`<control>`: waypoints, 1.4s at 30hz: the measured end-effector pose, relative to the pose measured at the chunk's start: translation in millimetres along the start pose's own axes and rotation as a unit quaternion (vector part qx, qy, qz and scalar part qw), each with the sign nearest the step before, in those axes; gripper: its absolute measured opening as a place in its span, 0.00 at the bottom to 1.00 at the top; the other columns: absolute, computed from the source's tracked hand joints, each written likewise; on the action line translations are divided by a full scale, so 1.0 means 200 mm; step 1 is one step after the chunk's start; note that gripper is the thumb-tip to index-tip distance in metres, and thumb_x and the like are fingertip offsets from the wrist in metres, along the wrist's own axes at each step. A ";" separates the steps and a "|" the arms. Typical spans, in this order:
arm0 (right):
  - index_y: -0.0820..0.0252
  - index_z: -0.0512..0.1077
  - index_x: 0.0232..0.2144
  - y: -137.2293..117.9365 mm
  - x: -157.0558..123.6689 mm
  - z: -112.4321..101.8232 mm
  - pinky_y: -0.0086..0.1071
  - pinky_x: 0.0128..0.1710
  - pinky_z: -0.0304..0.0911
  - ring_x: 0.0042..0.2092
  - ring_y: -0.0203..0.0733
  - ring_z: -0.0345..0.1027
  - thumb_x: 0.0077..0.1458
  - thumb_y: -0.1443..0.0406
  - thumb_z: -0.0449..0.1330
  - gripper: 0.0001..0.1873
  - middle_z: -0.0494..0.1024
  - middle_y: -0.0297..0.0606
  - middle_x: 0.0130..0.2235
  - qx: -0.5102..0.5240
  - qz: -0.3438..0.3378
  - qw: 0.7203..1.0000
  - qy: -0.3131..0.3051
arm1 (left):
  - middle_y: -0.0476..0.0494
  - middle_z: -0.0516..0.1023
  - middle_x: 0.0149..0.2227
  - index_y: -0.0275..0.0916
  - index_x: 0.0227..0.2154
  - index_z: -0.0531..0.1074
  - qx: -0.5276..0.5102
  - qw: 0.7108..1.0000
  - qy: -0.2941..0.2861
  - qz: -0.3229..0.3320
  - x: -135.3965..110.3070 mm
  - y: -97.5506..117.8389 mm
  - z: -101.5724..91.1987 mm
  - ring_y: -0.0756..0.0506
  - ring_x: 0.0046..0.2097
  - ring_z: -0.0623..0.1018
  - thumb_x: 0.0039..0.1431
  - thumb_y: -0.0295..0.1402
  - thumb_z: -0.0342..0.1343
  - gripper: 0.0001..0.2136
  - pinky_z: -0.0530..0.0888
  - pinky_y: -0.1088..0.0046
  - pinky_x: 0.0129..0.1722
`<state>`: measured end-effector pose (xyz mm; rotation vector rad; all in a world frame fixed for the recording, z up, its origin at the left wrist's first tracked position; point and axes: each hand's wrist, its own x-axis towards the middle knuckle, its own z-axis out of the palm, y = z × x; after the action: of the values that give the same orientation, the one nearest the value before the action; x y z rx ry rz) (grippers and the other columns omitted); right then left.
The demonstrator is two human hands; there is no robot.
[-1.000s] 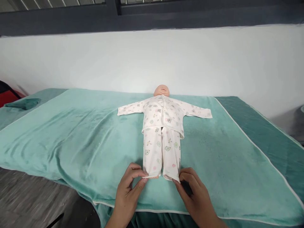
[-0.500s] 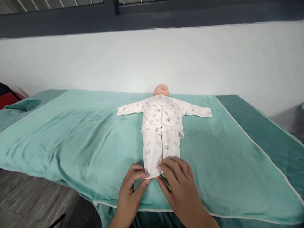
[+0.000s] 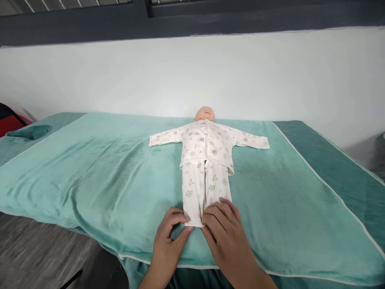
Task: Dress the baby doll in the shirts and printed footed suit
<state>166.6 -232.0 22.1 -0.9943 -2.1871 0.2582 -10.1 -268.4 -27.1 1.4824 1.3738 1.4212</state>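
A baby doll (image 3: pixel 205 114) lies on its back on a teal towel (image 3: pixel 105 176), arms spread, dressed in a white printed top (image 3: pixel 207 144) and matching white printed trousers (image 3: pixel 200 190). My left hand (image 3: pixel 169 245) pinches the hem of the trouser leg on the left between thumb and fingers. My right hand (image 3: pixel 226 237) lies over the end of the other trouser leg, its fingers curled on the cloth and covering the hem.
The towel covers a table draped in darker green cloth (image 3: pixel 337 160) that runs up to a white wall (image 3: pixel 192 76). A dark window frame (image 3: pixel 192 20) lies above. A folded green cloth (image 3: pixel 28 131) and something red (image 3: pixel 9 122) sit at far left. Grey floor (image 3: pixel 39 257) shows lower left.
My right hand moved left from beside the trouser leg onto its end and now covers the hem. My left hand kept its pinch on the other hem.
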 end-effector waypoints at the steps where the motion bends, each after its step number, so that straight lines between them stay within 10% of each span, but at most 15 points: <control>1: 0.57 0.69 0.38 -0.01 0.00 0.00 0.44 0.63 0.49 0.45 0.40 0.66 0.64 0.73 0.54 0.07 0.75 0.33 0.37 0.002 -0.002 1.000 0.003 | 0.50 0.73 0.41 0.45 0.40 0.73 0.005 1.000 -0.001 -0.001 0.00 0.00 0.00 0.51 0.44 0.76 0.62 0.29 0.60 0.06 0.71 0.76 0.45; 23: 0.56 0.72 0.41 -0.03 -0.02 -0.01 0.45 0.62 0.56 0.47 0.42 0.69 0.63 0.73 0.55 0.09 0.77 0.36 0.39 -0.039 -0.035 0.998 0.016 | 0.48 0.76 0.37 0.41 0.37 0.70 0.066 0.996 0.051 0.045 -0.01 -0.03 0.04 0.48 0.40 0.78 0.59 0.27 0.59 0.06 0.73 0.74 0.40; 30: 0.58 0.69 0.48 0.04 -0.13 -0.07 0.42 0.46 0.68 0.48 0.48 0.69 0.62 0.68 0.61 0.12 0.74 0.44 0.45 -0.074 0.038 0.990 0.110 | 0.50 0.73 0.34 0.43 0.41 0.70 0.085 0.995 0.052 0.032 -0.02 -0.04 0.03 0.49 0.38 0.76 0.60 0.28 0.59 0.07 0.72 0.76 0.39; 42: 0.56 0.68 0.41 0.07 -0.17 -0.06 0.30 0.38 0.70 0.40 0.38 0.70 0.65 0.73 0.53 0.08 0.71 0.38 0.40 0.007 0.058 0.996 0.072 | 0.46 0.75 0.41 0.47 0.46 0.75 0.073 0.993 0.019 0.087 0.00 -0.02 0.03 0.48 0.42 0.77 0.61 0.27 0.60 0.12 0.74 0.71 0.42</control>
<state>198.6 -247.5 7.3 -1.0997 -1.9986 0.2464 -4.6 -265.6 -32.2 1.7135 1.4278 1.4886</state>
